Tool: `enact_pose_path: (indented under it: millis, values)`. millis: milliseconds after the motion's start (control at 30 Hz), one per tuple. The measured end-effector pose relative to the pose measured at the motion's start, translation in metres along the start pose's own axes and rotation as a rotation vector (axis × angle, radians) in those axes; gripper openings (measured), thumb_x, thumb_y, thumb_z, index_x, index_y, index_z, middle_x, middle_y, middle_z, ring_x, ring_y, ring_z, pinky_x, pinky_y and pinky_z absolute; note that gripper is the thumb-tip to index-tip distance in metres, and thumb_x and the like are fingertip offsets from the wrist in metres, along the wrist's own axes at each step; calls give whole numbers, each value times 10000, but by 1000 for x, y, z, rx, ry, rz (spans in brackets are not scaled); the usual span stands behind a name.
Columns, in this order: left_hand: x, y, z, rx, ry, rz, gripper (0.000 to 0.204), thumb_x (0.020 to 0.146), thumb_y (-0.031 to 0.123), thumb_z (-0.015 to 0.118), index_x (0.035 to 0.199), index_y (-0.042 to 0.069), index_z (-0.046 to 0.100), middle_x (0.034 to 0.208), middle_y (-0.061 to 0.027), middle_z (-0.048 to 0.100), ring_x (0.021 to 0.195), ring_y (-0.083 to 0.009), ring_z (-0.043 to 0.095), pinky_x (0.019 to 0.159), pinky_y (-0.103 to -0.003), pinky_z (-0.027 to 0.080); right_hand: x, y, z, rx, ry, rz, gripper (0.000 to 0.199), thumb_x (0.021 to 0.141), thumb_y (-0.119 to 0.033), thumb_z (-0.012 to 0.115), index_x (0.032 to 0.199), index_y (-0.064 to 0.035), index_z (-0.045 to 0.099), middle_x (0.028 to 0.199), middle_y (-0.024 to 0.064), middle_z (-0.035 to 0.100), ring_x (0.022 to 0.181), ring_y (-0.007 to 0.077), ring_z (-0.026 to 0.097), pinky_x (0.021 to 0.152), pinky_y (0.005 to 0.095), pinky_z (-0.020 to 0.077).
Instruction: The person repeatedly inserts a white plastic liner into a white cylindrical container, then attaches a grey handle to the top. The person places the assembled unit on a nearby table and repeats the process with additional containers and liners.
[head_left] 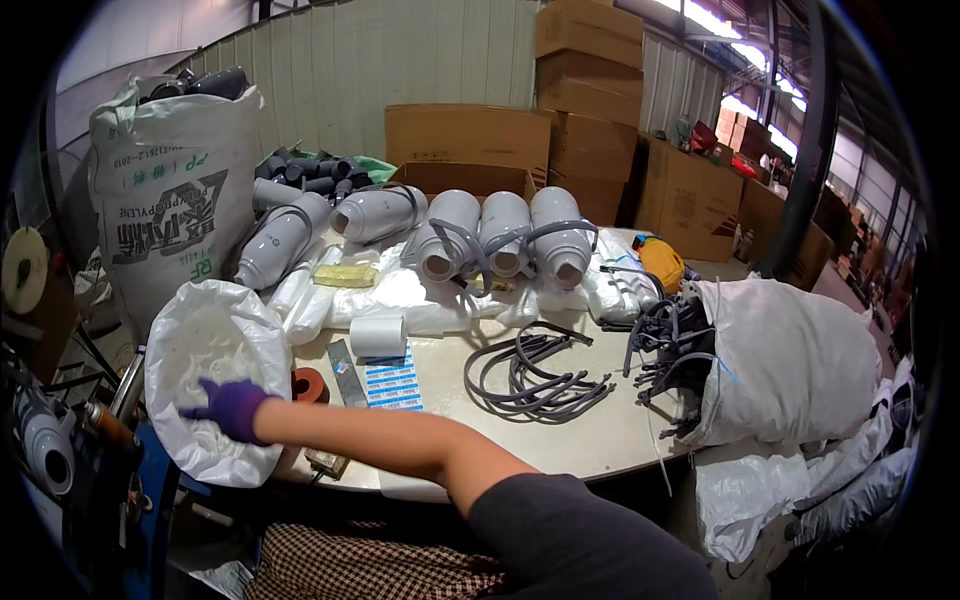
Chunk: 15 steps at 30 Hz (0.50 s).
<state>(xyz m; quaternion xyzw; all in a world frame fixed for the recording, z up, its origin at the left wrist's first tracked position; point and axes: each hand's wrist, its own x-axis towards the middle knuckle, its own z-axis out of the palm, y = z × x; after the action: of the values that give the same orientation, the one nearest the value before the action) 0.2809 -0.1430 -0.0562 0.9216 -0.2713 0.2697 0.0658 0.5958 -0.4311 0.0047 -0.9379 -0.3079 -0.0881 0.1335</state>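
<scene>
My right hand (228, 408), in a purple glove, reaches across to the left and is over the mouth of a white plastic bag (265, 322). Its thumb and a finger are spread apart, and I see nothing held between them. Below and around the fingers lie whitish translucent ring-like pieces (212, 362). A reddish-brown roll of tape (309, 385) sits on the table by the bag, close to my wrist. Near the forearm are a sheet of blue-and-white labels (394, 385), a grey flat strip (346, 373) and a white paper roll (378, 337). My left hand is out of the picture.
Several grey bottle-shaped housings (505, 225) with straps line the table's back. A coil of grey straps (535, 375) lies mid-table. At the right, a white sack (790, 360) spills dark straps. A tall woven sack (175, 200) stands left; cardboard boxes (590, 100) are stacked behind.
</scene>
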Motion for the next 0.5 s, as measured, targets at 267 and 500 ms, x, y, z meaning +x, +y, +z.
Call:
enact_pose_path:
  millis: [267,500]
  values:
    - [-23,9,-18,59,-72,-109,169,1042,269,548,1164,184,627,1189,-164,692,1150,-416,652,1020,-625,456,-42,52,-27,389,585,-465,353,868,-127,758,1216,-103,701,1256,179,632,1122,386,626,974,436,518]
    - [-89,62,57,-1226,-562,-699,394,974,167,528,1266,-96,552,1220,-203,634,1174,-346,613,1087,-496,452,-247,124,56,336,584,394,232,805,-144,809,1030,-101,776,1034,97,733,971,275,682,880,387,538]
